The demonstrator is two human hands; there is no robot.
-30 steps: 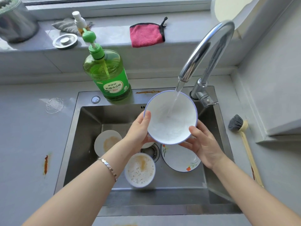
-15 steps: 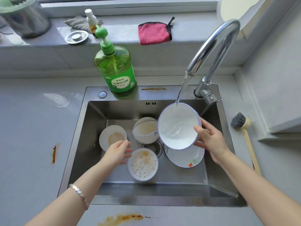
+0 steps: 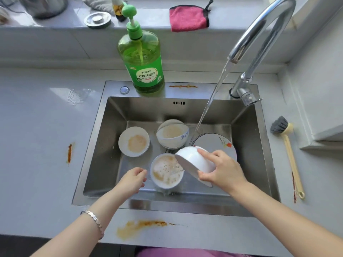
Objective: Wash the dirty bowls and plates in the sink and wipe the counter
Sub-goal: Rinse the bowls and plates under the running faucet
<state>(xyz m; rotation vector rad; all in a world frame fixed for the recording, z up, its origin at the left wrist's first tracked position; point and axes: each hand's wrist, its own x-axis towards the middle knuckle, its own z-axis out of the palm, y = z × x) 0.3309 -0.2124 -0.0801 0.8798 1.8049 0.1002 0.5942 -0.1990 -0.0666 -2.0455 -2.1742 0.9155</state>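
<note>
While the wet white bowl point(image 3: 193, 162) is tipped so steeply in the right hand point(image 3: 222, 171), thumb at the rim and fingers curled over its base, it could slip and crack against the foamy bowl point(image 3: 166, 171) just under its lip. The left hand point(image 3: 132, 179) hovers beside that foamy bowl, loosely curled, apparently holding nothing. Farther back, the stream of water point(image 3: 211, 104) splashes by the flowered plate point(image 3: 211, 141).
</note>
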